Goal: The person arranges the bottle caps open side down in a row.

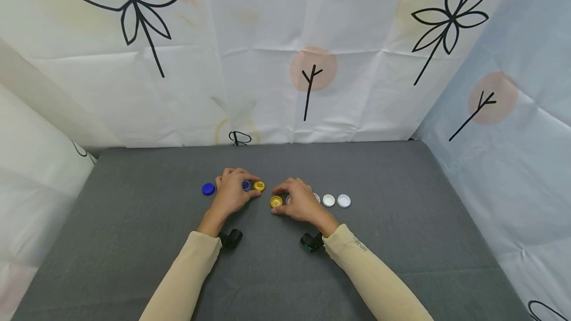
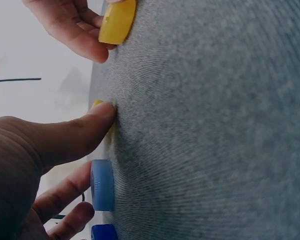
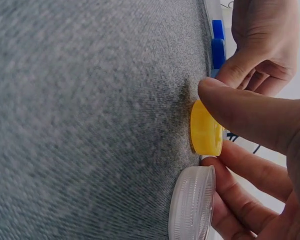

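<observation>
My left hand [image 1: 229, 189] pinches a yellow bottle cap [image 1: 258, 186], top side up, between thumb and forefinger on the cloth. In the left wrist view the thumb hides most of that cap, and a light blue cap [image 2: 103, 185] stands by the other fingers. Thumb and fingers of my right hand [image 1: 302, 202] hold a second yellow cap [image 1: 276, 202], its hollow side facing up. Beside it, in the right wrist view, a clear ridged cap [image 3: 192, 204] lies near the right fingertips. A dark blue cap [image 1: 208, 189] lies left of the left hand.
Two white caps [image 1: 328, 200] [image 1: 344, 201] lie in a row to the right of the right hand, with another partly hidden behind it. Grey cloth [image 1: 267, 271] covers the table. White printed sheets [image 1: 267, 93] hang behind and at both sides.
</observation>
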### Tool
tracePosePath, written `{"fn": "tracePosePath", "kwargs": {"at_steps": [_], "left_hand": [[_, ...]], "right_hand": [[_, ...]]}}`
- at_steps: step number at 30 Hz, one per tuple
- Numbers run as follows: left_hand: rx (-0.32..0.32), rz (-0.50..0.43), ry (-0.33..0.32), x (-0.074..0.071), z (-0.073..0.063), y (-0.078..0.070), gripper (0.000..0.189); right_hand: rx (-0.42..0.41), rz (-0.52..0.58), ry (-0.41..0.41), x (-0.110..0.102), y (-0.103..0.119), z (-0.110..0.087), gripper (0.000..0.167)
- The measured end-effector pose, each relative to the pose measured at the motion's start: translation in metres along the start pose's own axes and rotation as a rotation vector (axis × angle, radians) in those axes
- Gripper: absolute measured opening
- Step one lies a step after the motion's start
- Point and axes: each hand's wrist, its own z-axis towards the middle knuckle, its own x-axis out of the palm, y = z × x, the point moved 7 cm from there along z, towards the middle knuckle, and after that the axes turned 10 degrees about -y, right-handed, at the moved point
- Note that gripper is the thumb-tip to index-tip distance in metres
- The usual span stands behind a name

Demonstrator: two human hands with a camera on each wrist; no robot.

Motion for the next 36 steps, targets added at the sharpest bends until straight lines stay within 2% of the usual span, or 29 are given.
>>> {"fn": "tracePosePath", "kwargs": {"at_steps": [11, 15, 21, 25, 28, 32, 36], "left_hand": [[0.002, 0.029, -0.009, 0.001, 0.001, -0.003, 0.034], [0.014, 0.037, -0.033, -0.003, -0.004, -0.007, 0.037], [0.076, 0.011, -0.071, -0.011, -0.018, -0.018, 0.035], [0.098, -0.089, -0.026, -0.008, -0.027, -0.022, 0.034], [0.082, -0.150, 0.031, -0.002, -0.033, -0.022, 0.035], [0.057, -0.154, 0.087, 0.005, -0.037, -0.020, 0.036], [0.052, -0.140, 0.103, 0.011, -0.038, -0.020, 0.033]], "right_hand": [[-0.056, -0.004, 0.001, 0.000, 0.001, -0.002, 0.041], [-0.021, 0.020, 0.015, 0.001, -0.002, -0.002, 0.041], [-0.016, -0.005, 0.022, 0.001, -0.004, -0.003, 0.041], [-0.017, -0.009, 0.038, 0.000, -0.004, -0.004, 0.040], [-0.018, -0.003, 0.041, -0.002, -0.004, -0.005, 0.040], [-0.008, 0.022, 0.042, -0.003, -0.004, -0.006, 0.038], [-0.010, 0.011, 0.038, -0.002, -0.005, -0.006, 0.034]]}}
